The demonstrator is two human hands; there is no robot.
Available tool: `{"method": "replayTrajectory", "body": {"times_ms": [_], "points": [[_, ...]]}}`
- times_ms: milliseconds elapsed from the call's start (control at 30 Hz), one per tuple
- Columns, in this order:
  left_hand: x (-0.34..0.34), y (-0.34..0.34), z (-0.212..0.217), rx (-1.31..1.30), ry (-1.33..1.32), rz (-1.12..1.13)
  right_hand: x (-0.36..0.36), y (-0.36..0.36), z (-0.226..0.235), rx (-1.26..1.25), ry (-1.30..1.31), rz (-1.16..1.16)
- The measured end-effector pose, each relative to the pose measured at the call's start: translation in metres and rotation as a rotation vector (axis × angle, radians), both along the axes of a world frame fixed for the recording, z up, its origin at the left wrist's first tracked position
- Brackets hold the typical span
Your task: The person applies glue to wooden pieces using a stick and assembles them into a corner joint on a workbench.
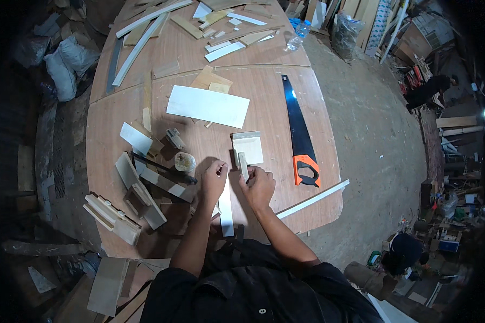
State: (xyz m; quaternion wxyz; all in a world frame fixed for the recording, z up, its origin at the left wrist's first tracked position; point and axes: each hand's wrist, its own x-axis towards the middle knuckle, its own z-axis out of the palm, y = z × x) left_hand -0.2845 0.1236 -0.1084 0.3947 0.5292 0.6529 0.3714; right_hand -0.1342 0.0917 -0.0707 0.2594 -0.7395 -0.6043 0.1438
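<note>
My right hand [259, 185] pinches a short wooden strip [243, 161], held upright at the near edge of a small square wooden board [249, 149]. A narrow strip stands along that board's far edge. Just to the left, my left hand [214, 176] is closed with its fingers curled; whatever may be in them is too small to make out. A tub of pale stuff [185, 162] stands left of this hand, beside a dark long-handled tool [161, 167] that looks like a hammer. Between my forearms lies a white strip of board [226, 210].
A handsaw [299, 129] with an orange handle lies on the right of the table [275, 107]. Beyond my hands is a white panel [207, 106]. Wooden pieces [140, 188] crowd the left. Offcuts and a plastic bottle [298, 36] are at the far end. Two people [404, 253] are off right.
</note>
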Motion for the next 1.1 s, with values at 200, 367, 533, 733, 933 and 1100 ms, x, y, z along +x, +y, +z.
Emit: {"method": "replayTrajectory", "body": {"times_ms": [200, 367, 533, 733, 933, 1100], "points": [[0.001, 0.038, -0.031, 0.058, -0.059, -0.022, -0.004, 0.030, -0.029, -0.018, 0.015, -0.002], [0.005, 0.058, -0.048, -0.004, -0.101, -0.044, -0.005, 0.047, -0.046, -0.024, -0.011, 0.004], [0.010, 0.069, -0.060, -0.004, -0.084, -0.028, -0.007, 0.055, -0.059, -0.078, 0.018, 0.030], [0.016, 0.077, -0.066, -0.049, -0.161, -0.016, -0.009, 0.062, -0.063, -0.112, 0.008, 0.034], [0.017, 0.076, -0.073, -0.014, -0.106, -0.044, -0.009, 0.064, -0.062, -0.134, 0.039, 0.038], [0.019, 0.075, -0.061, -0.004, -0.205, 0.018, -0.006, 0.061, -0.062, -0.079, 0.044, 0.061]]}}
